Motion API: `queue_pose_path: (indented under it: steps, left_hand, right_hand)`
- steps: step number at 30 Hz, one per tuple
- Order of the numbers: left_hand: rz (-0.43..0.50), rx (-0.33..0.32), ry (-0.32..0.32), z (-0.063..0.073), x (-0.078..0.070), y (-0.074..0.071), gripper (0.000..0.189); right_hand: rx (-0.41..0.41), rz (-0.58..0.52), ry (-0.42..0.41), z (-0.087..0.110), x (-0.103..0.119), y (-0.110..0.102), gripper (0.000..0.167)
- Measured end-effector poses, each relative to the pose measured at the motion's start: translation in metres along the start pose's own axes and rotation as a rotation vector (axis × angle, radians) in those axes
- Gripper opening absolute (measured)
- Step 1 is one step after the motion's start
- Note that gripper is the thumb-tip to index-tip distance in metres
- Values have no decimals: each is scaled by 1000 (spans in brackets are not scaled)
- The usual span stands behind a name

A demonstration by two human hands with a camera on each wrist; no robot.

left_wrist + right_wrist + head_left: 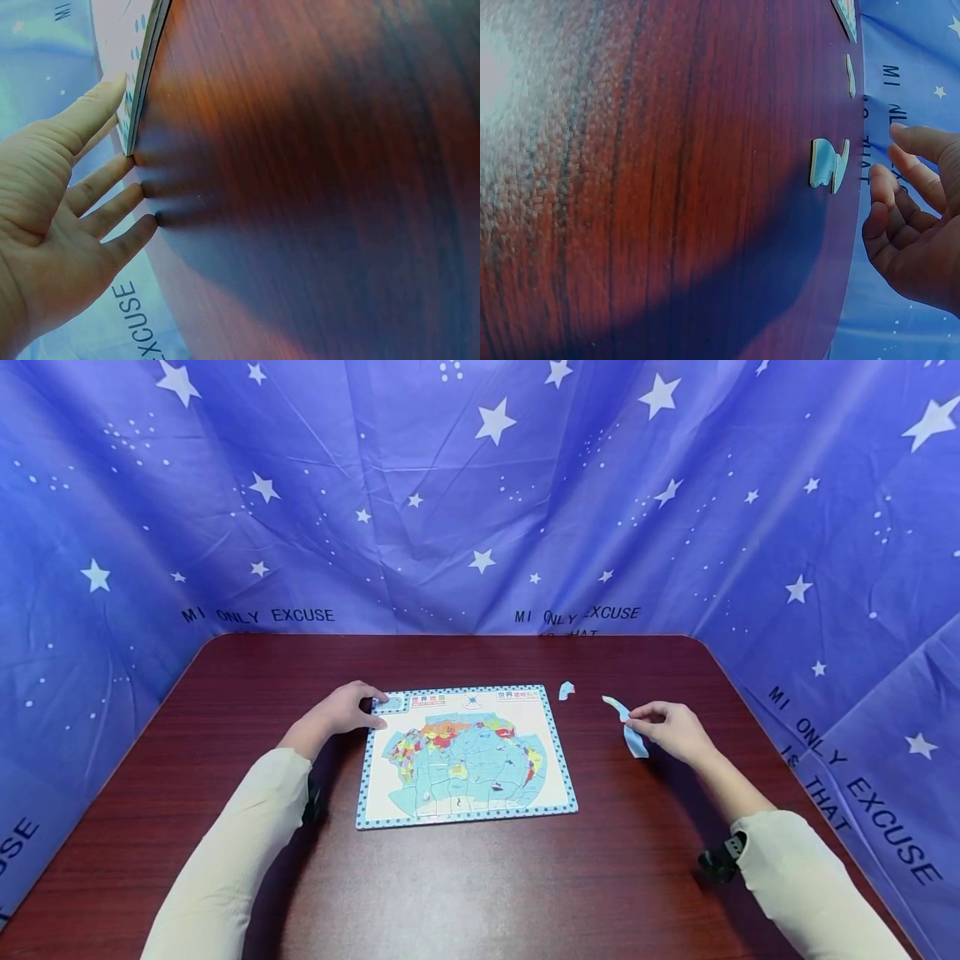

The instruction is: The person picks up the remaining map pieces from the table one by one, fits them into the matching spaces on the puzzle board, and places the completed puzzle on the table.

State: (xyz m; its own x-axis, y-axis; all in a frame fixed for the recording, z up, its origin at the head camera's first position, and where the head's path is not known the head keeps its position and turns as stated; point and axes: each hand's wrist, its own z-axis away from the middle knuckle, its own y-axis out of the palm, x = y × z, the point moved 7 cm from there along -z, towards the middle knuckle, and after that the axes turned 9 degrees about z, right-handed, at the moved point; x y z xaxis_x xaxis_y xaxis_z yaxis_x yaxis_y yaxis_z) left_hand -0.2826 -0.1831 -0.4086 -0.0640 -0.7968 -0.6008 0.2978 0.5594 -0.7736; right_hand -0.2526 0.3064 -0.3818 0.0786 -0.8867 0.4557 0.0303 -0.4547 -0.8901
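A world-map jigsaw puzzle (457,760) with a blue dotted border lies flat on the table, most of its map filled with pieces. My left hand (351,706) rests at its upper left corner, thumb and index finger touching the board (133,97). The other fingers reach the table beside the edge. To the right, two pale blue puzzle pieces lie close together, a wider piece (823,162) and a narrow piece (841,169). My right hand (678,732) is over them with loosely bent fingers (907,141). The right wrist view shows a gap between fingertips and pieces.
Another small puzzle piece (567,691) lies just off the board's upper right corner. The dark red wooden table (480,893) ends at the back against a blue curtain (420,543) with white stars.
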Motion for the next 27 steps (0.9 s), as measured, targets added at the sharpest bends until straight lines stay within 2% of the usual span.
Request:
queue_pose_path:
  steps: [14, 27]
  left_hand:
    - [5, 6, -4, 2, -1, 0, 49]
    - [9, 5, 0, -1, 0, 0, 50]
  right_hand:
    - [20, -32, 17, 0, -2, 1, 32]
    - [-6, -11, 9, -4, 2, 0, 27]
